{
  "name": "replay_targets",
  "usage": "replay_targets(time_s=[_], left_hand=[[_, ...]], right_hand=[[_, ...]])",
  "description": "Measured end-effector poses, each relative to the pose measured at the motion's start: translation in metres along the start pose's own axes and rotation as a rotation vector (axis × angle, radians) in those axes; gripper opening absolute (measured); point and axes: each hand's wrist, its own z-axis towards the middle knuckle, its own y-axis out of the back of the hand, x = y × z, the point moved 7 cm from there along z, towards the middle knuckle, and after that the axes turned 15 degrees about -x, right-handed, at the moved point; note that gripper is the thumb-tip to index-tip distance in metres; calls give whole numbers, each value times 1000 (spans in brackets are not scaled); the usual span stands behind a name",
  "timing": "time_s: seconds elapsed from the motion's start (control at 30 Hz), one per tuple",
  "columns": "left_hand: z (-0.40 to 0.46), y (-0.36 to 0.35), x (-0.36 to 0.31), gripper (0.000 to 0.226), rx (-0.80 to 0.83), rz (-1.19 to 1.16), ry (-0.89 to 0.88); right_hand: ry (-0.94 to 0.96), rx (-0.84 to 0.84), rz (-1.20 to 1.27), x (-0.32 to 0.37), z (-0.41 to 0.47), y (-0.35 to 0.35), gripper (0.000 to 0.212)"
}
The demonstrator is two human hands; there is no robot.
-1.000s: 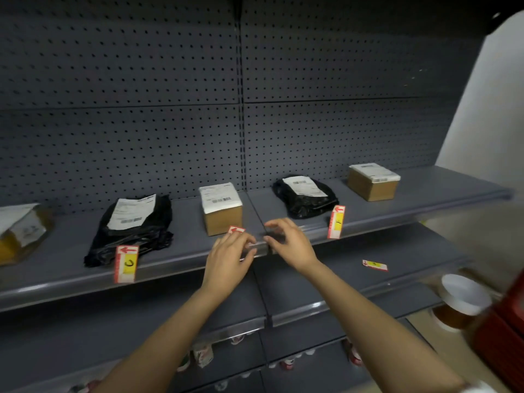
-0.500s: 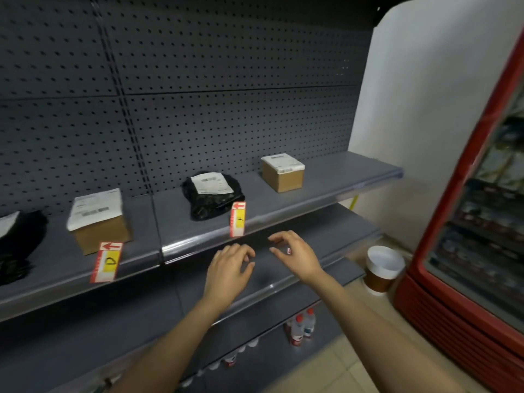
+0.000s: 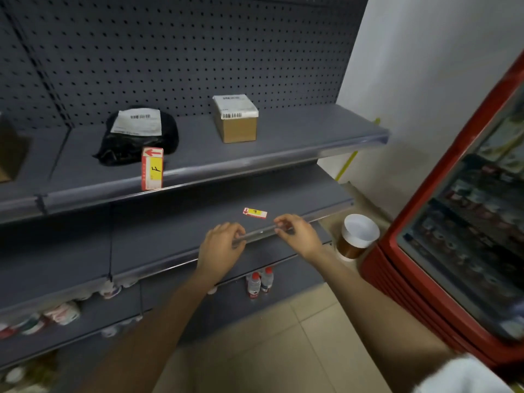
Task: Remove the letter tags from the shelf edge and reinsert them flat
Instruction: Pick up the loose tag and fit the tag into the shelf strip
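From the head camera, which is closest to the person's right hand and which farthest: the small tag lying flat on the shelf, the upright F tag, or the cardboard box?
1. Flat tag: on the lower shelf, just up-left of the right hand.
2. Upright F tag: at the upper shelf's edge, further left.
3. Cardboard box: on the upper shelf, far back.

black parcel [image 3: 140, 136] | cardboard box [image 3: 236, 119] | 2 bottles [image 3: 259, 282] | red fridge [image 3: 465, 222] | bin [image 3: 357, 235]
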Motion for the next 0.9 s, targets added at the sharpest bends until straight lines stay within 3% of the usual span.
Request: replay_targets(time_s=[0.57, 0.77, 0.9], left_hand=[[66, -112, 89, 18, 108, 115, 229], [95, -147, 130, 15, -27, 139, 173], [96, -164, 143, 12, -60, 165, 169]], right_hand=[[-171, 241, -107, -89, 120, -125, 39], [-87, 250, -231, -127, 168, -178, 66], [-35, 185, -285, -141, 174, -195, 64]])
